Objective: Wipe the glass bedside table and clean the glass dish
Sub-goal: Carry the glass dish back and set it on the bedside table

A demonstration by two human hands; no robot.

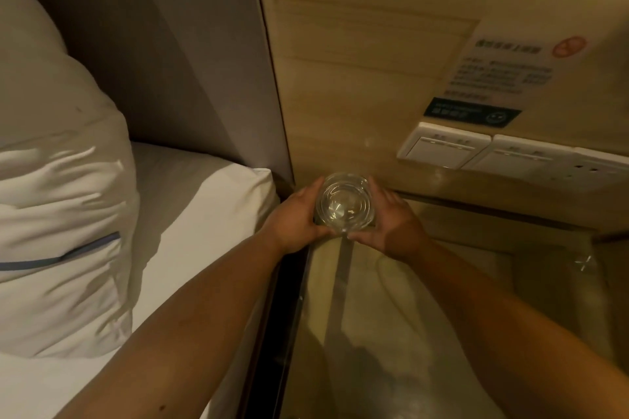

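While both forearms reached forward from the bottom of the view, the glass tabletop point(425, 316) lay directly beneath them, its clear surface showing pale, blurred shapes below and a dark frame along its left edge. Just beside that edge was the bed point(190, 248) with its white sheet, and a rumpled pillow point(58, 214) sat further left. At the far left corner of the tabletop, the left hand point(294, 219) and the right hand point(391, 224) were closed around opposite sides of the glass dish point(344, 203), fingers curled on its wall and thumbs near its front rim. Whether the dish rested on the glass or was lifted just clear of it could not be told. Beyond it rose a wooden wall panel point(340, 78) carrying a printed notice point(503, 68) and a row of white switches point(476, 150). No cloth showed anywhere in view, so the step in hand looked like handling the dish itself, either picking it up for cleaning or setting it in place. Next would likely come a steady two-handed hold, since smooth glass slips easily, and a cloth would be needed for wiping.
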